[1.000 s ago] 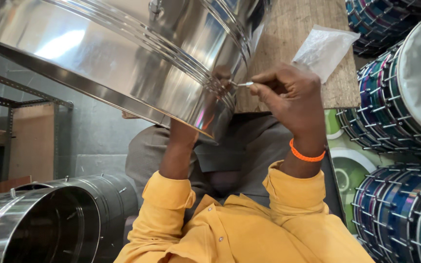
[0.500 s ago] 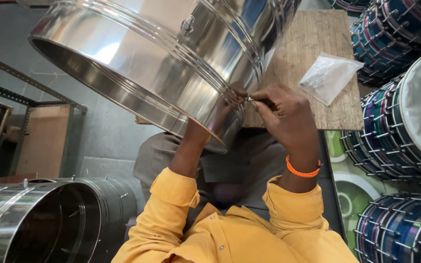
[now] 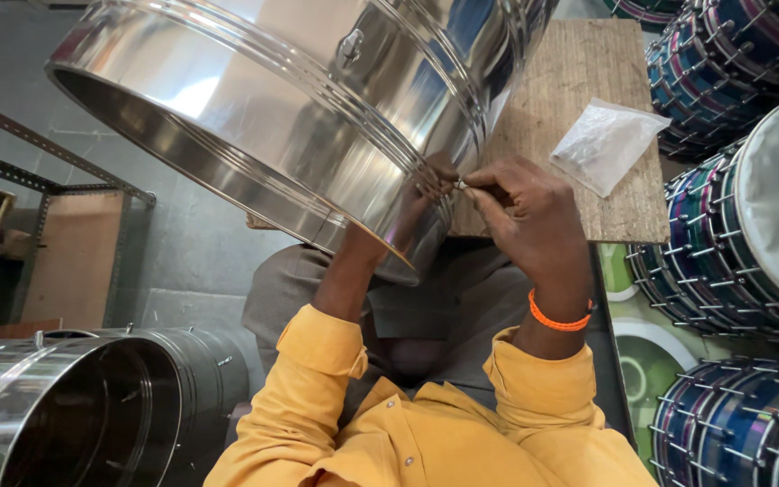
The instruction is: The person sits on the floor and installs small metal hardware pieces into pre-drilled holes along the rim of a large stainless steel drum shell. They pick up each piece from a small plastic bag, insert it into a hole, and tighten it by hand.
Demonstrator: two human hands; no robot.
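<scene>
Head view: a large polished steel drum shell [image 3: 299, 117] tilts over the lap of a person in a yellow shirt. Right hand [image 3: 529, 221], an orange band at its wrist, pinches a small metal fastener [image 3: 463, 185] against the shell's lower rim. Left hand reaches up inside the shell; its fingers are hidden, so their grip cannot be told. Beyond lie a clear plastic bag [image 3: 608, 144] on a rough wooden board [image 3: 579, 81], and blue laced drums [image 3: 732, 54] to the right.

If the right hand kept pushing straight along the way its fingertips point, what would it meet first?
Most likely the shiny steel drum shell: the right hand pinches a small metal piece aimed left at the shell's lower wall, apparently almost touching it, though depth is hard to judge.
</scene>
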